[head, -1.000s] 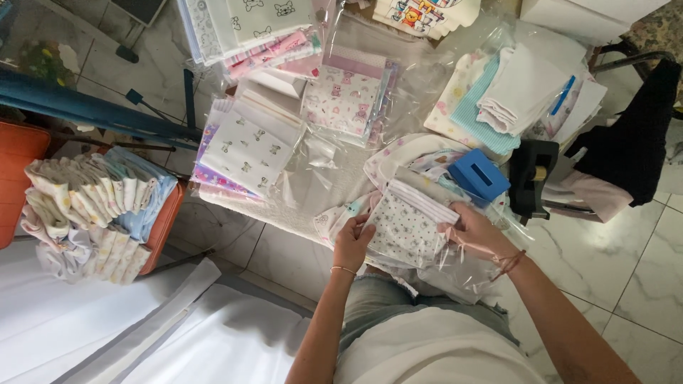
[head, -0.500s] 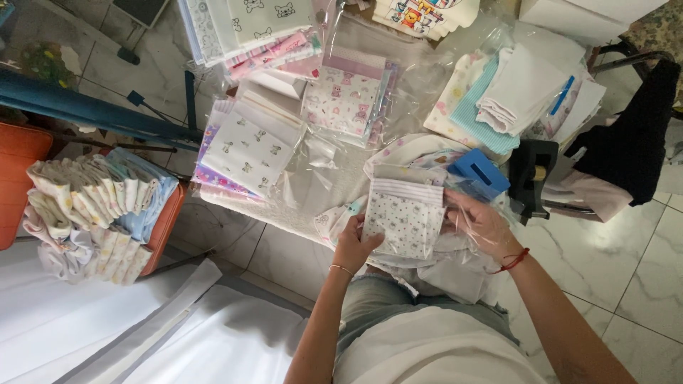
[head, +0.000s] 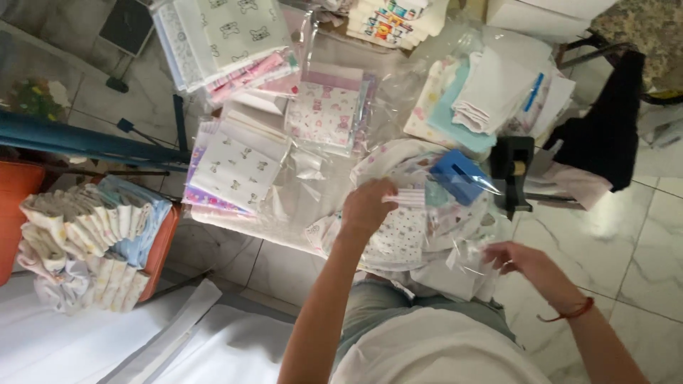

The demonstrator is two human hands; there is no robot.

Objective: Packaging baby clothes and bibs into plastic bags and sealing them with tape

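Left hand (head: 366, 206) grips a small folded white printed cloth (head: 400, 231) over the clear glass bench (head: 320, 206); right hand (head: 523, 259) pinches crinkled clear plastic wrap (head: 466, 259). Cloth not bagged yet. Several bagged cloth packs (head: 327, 114) lie finished; folded cloths in the orange basket (head: 160, 249) remain.

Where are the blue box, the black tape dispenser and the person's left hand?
blue box (head: 459, 175), head view, on its top face.
black tape dispenser (head: 514, 153), head view, on its upper body.
left hand (head: 367, 205), head view, on the back of the hand.
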